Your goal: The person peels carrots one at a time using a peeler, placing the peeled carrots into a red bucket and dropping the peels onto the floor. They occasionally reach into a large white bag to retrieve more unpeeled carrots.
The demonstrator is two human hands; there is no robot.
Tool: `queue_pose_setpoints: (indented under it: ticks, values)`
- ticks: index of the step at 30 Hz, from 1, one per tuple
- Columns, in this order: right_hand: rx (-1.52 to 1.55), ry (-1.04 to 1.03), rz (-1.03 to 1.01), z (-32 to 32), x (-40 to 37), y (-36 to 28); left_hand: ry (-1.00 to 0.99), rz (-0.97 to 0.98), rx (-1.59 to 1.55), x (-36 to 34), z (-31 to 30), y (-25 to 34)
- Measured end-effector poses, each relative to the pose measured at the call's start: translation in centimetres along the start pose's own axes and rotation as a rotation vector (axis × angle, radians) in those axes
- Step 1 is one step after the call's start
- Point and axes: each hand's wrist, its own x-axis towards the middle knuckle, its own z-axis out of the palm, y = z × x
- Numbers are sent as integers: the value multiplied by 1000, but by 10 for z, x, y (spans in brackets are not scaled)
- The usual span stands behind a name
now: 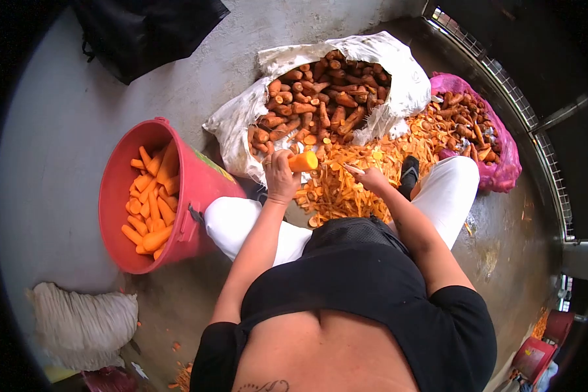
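Observation:
My left hand (281, 175) is closed round a peeled orange carrot (303, 162), whose cut end points right. To its right, above the heap of peelings (346, 189), my right hand (370, 178) is closed on a thin, light-coloured tool (353, 169), probably a peeler or knife, too small to make out. Beyond my hands lies an open white sack (232, 134) full of unpeeled carrots (336, 98). At the left, a red bucket (206, 189) holds many peeled carrots (153, 202).
A pink mesh sack (505, 173) of carrot pieces lies at the right. A black bag or cloth (147, 32) is at the upper left, and a full whitish sack (81, 323) at the lower left. Red containers (532, 358) stand at the lower right.

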Motion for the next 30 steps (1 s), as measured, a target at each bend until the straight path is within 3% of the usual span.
queue_pose_setpoints:
  ticks: [4,8,12,16,24,26,27,30]
  values:
    - [-22,-12,2,-1,-1,0,-46,-278,-646,-4,9,-2]
    - [-96,-38,40,-4,-8,-4,-268,-1111,-1739,-3,0,-14]
    - [-222,-53,-23,-4,-12,-3,-411,-1129,-1945,-2,-1,-26]
    - [-359,-56,-13,0,-11,1,-443,-1119,-1890,1,-7,-16]
    - [-512,-90,-46,-2,-19,8,-376,-1132,-1987,6,-18,-16]
    - [-535,-133,17,-10,-25,-2,-304,-1190,-1940,11,-24,-9]
    - [-545,-122,-51,-5,-18,9,-262,-1218,-1918,15,-30,-5]
    - [-578,-55,-109,3,-7,32,-257,-1093,-2015,17,-40,-11]
